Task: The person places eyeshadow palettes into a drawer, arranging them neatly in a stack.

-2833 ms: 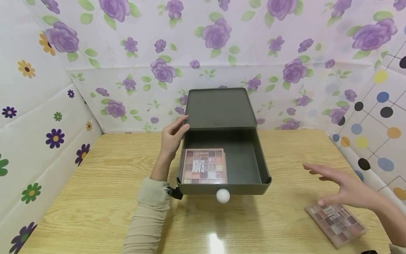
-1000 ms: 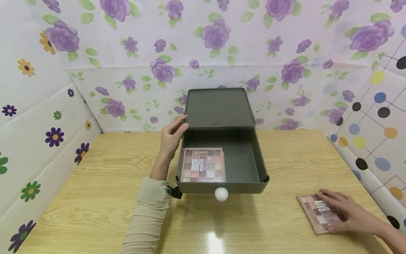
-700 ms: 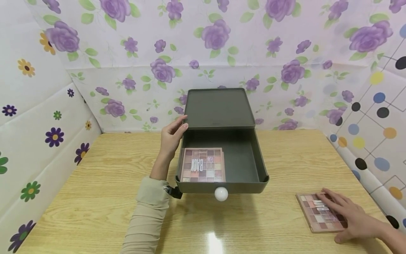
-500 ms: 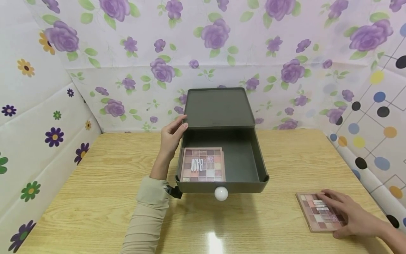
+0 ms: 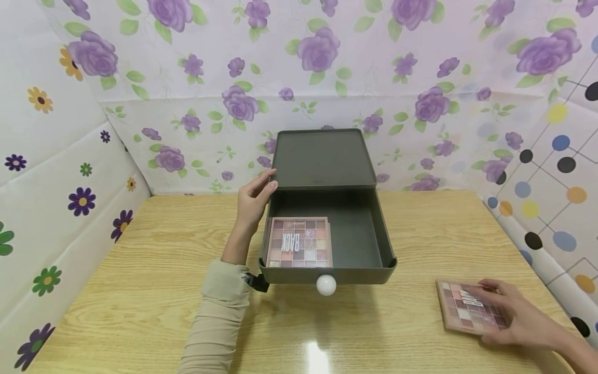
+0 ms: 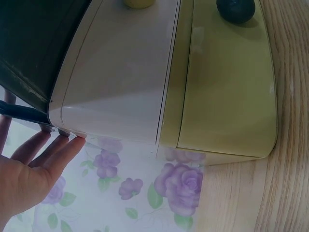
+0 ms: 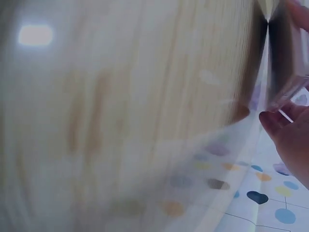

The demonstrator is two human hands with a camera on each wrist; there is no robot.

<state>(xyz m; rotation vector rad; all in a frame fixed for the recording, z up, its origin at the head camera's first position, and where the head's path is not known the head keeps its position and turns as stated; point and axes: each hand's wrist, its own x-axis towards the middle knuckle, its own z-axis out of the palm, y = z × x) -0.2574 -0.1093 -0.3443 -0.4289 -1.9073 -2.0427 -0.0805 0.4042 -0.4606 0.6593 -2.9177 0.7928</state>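
Apparently mid-pickup, the right hand pinches a palette near the worktop's right edge (left hand, straight-fingered, touching the drawer unit); level lifting seems due.

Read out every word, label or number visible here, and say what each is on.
"BACK": on the stowed palette in the open drawer.
"BAC": on the gripped palette in the right hand; its ending is unclear.
Too small or blurred: the lettering beside "BACK" and along the stowed palette's far edge.

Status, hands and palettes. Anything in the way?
Left hand touching cabinet. Right hand gripping one palette. Top drawer open, second palette occupying its left side.
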